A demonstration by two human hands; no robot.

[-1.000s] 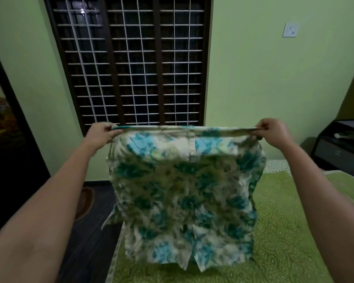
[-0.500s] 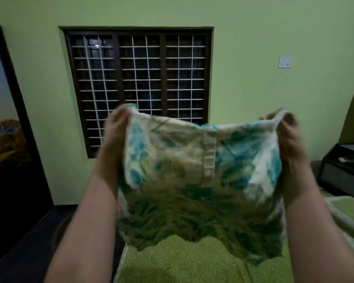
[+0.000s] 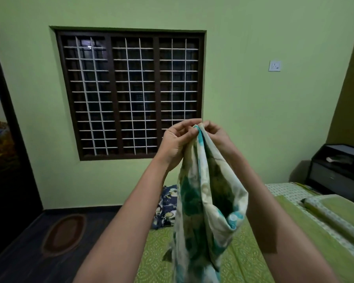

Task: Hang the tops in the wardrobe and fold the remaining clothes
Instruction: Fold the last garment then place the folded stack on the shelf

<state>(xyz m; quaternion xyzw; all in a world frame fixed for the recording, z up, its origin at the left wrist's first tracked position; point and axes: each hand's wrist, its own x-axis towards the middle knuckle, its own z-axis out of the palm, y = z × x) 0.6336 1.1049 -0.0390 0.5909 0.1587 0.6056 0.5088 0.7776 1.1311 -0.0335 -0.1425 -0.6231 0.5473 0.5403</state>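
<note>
Cream cotton-looking cloth, splashed with teal and turquoise flowers and olive-green leaves, makes up the floral garment you hold up in front of you. Its top edge is gathered into one narrow bunch, so the fabric hangs doubled in long vertical folds, wider in the middle and trailing down past the bottom of the view. On the right side the cloth loops outward into a pouch-like fold with a pale blue patch at its lower lip.

Your left hand pinches the bunched top edge between thumb and curled fingers. Your right hand meets it from the other side, fingers curled over the same gathered edge, so the two hands touch at the fingertips. Both forearms reach forward and up from the bottom of the frame.

You have the garment raised in the air above the near end of the bed, which is covered in a green patterned sheet. A dark blue printed cloth lies at the bed's far edge, just behind the hanging garment. Beyond stand the barred window in the green wall, a wall switch to its right, a black cabinet at far right and an oval mat on the dark floor.
</note>
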